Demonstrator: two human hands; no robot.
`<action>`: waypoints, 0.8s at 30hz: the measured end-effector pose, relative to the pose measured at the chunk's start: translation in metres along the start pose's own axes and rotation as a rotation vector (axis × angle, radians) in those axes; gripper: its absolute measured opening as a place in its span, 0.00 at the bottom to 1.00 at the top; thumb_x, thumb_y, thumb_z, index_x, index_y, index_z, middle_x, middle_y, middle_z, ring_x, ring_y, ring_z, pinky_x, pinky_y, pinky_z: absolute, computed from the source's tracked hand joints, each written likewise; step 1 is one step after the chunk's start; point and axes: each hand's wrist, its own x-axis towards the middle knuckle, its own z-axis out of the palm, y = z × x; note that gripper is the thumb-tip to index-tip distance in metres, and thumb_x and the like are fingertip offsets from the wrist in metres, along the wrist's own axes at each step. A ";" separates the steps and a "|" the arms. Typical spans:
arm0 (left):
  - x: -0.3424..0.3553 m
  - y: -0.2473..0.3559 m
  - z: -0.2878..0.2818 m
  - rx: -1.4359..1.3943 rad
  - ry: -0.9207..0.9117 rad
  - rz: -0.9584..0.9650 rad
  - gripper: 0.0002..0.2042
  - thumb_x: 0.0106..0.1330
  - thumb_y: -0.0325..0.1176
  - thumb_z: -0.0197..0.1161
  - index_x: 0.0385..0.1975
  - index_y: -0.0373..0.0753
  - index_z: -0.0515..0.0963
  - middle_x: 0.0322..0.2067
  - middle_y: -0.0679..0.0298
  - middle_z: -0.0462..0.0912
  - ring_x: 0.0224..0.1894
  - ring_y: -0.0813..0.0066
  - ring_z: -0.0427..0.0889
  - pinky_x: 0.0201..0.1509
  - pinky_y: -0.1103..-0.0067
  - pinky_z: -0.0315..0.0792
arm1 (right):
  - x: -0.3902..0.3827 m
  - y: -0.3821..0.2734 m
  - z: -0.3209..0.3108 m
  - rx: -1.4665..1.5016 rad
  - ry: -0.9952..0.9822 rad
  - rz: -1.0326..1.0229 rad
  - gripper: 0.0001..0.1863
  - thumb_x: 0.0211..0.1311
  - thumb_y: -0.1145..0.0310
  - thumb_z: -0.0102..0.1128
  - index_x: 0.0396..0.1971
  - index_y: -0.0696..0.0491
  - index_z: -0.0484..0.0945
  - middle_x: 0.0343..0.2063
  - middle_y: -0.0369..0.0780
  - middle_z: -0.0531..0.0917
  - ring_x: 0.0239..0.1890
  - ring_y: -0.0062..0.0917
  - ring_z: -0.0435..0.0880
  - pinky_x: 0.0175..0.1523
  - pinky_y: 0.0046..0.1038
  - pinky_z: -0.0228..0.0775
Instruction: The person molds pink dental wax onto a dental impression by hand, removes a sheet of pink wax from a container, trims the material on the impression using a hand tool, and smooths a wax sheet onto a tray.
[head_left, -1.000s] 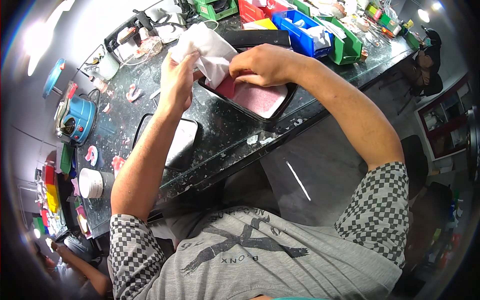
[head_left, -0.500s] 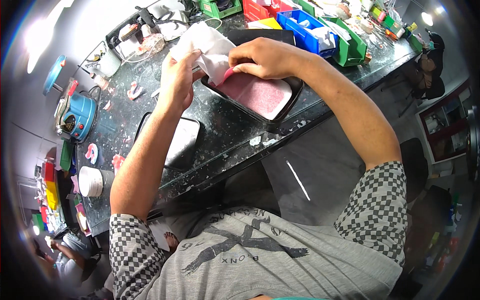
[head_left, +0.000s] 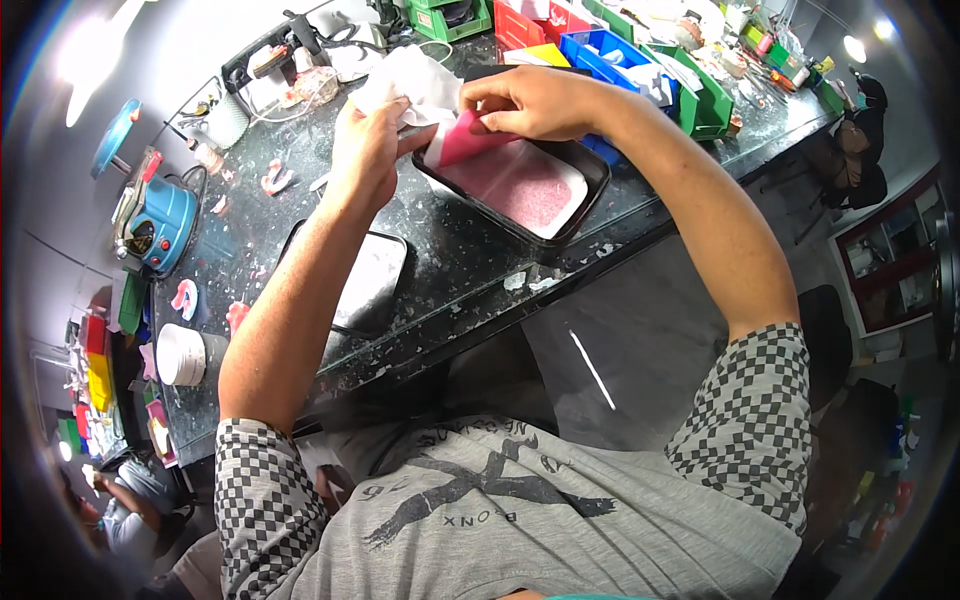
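I see a blue machine [head_left: 163, 225] by the table's [head_left: 440, 262] left edge, then the left hand [head_left: 370, 148] grasping a crumpled white sheet [head_left: 418, 82]. Just right of it, the right hand [head_left: 545, 103] pinches the upturned edge of a pink sheet [head_left: 463, 140] at the left end of an open black tin [head_left: 548, 244], which I view near the table's front edge.

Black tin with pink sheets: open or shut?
Open: pink sheets show inside the black tin, one held up by the right hand.

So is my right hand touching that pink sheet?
Touching: the head view shows the right hand gripping the pink sheet by its raised edge.
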 end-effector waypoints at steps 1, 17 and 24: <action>0.002 -0.001 -0.001 -0.013 0.014 -0.005 0.16 0.70 0.27 0.61 0.57 0.35 0.73 0.51 0.58 0.81 0.47 0.66 0.85 0.44 0.70 0.86 | 0.001 -0.001 -0.005 0.020 -0.046 0.016 0.08 0.69 0.67 0.56 0.43 0.53 0.76 0.34 0.40 0.82 0.39 0.29 0.82 0.48 0.33 0.70; 0.005 -0.010 -0.013 1.155 -0.040 0.692 0.12 0.63 0.28 0.61 0.45 0.33 0.82 0.43 0.51 0.84 0.44 0.60 0.86 0.40 0.69 0.83 | -0.082 0.036 0.018 0.972 0.258 0.167 0.20 0.75 0.65 0.54 0.60 0.59 0.74 0.52 0.38 0.80 0.54 0.22 0.79 0.62 0.25 0.69; -0.014 0.006 0.018 0.515 0.077 0.481 0.19 0.62 0.24 0.57 0.53 0.33 0.66 0.39 0.35 0.82 0.49 0.32 0.80 0.52 0.53 0.73 | -0.170 0.057 0.012 1.391 0.499 -0.003 0.23 0.76 0.67 0.52 0.67 0.53 0.66 0.60 0.51 0.76 0.62 0.44 0.78 0.64 0.52 0.70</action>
